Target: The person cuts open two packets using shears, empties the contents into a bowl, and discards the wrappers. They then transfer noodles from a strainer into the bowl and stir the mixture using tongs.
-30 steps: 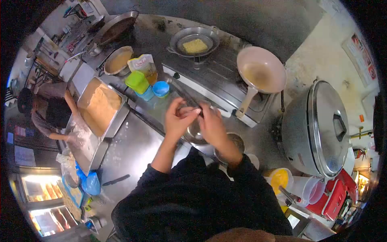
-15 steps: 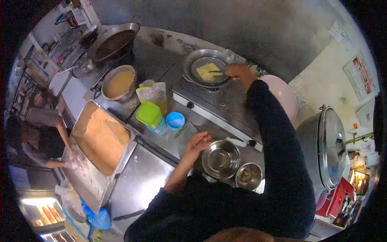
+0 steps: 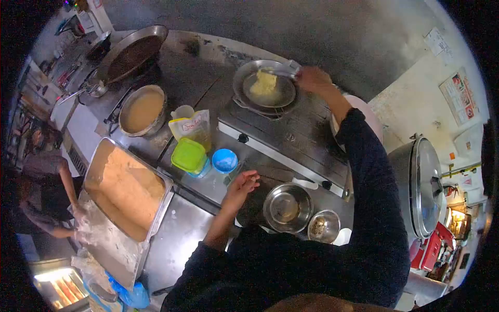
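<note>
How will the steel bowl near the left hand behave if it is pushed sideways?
The steel bowl looks thin and empty, so it is probably light and stiff. The counter looks like smooth metal, so the bowl would likely slide easily. Its rounded sides suggest it may rock rather than tip.

The person is wearing a dark navy, long-sleeved fabric top [image 3: 291, 265] that is draping loosely over the torso. Its 2 sleeves are ending short of the wrists, the left sleeve [image 3: 192, 260] higher up the forearm than the right sleeve [image 3: 364, 156]. The left hand [image 3: 240, 186] and right hand [image 3: 312, 79] are showing bare.
</note>
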### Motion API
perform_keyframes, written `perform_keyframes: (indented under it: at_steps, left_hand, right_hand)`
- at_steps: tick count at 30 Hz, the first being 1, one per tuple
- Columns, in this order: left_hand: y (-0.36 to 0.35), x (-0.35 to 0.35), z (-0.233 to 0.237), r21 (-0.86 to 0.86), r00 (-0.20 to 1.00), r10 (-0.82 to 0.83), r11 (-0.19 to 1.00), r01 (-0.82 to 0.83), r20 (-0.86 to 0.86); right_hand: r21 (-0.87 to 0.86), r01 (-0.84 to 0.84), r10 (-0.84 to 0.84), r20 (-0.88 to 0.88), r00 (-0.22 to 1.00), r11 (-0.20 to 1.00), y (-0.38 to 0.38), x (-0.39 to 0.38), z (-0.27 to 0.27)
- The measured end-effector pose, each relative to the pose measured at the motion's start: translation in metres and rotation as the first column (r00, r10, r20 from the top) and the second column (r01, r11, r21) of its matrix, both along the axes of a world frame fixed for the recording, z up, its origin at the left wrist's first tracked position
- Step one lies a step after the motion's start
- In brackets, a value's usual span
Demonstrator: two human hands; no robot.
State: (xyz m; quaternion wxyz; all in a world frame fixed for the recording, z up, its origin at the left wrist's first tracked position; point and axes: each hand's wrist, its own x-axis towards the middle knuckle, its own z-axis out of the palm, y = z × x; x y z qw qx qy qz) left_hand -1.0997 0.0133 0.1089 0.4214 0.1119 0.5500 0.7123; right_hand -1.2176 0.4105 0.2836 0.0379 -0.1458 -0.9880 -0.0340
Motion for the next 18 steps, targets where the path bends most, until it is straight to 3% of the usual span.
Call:
perform_keyframes:
  at_steps: [2,6,9,12,15,18]
  left_hand:
    - [0.015,0.002,0.001,0.024,0.998,-0.050,0.998,0.050,-0.027]
    - [0.049,0.003,0.001,0.062,0.986,-0.162,0.984,0.164,-0.043]
    - [0.081,0.002,0.008,0.106,0.997,-0.081,0.991,0.079,0.013]
    - [0.115,-0.011,0.005,0.232,0.991,0.006,0.972,-0.037,0.131]
    - [0.137,-0.029,0.014,0.273,0.953,-0.013,0.959,-0.074,0.303]
    - [0.163,-0.043,0.024,0.325,0.885,-0.085,0.943,-0.078,0.458]
  right_hand:
    - [0.169,-0.010,-0.015,0.143,0.990,0.986,-0.052,0.010,0.023]
    - [0.323,-0.039,-0.010,0.146,0.989,0.946,-0.041,-0.003,0.011]
    - [0.248,0.021,-0.053,0.122,0.991,0.969,-0.042,-0.015,-0.005]
    - [0.161,0.012,-0.045,0.206,0.977,0.987,-0.045,-0.013,-0.016]
    - [0.231,0.036,-0.113,0.327,0.938,0.972,-0.047,-0.005,0.019]
    - [0.233,0.092,-0.150,0.249,0.957,0.968,-0.038,-0.021,-0.002]
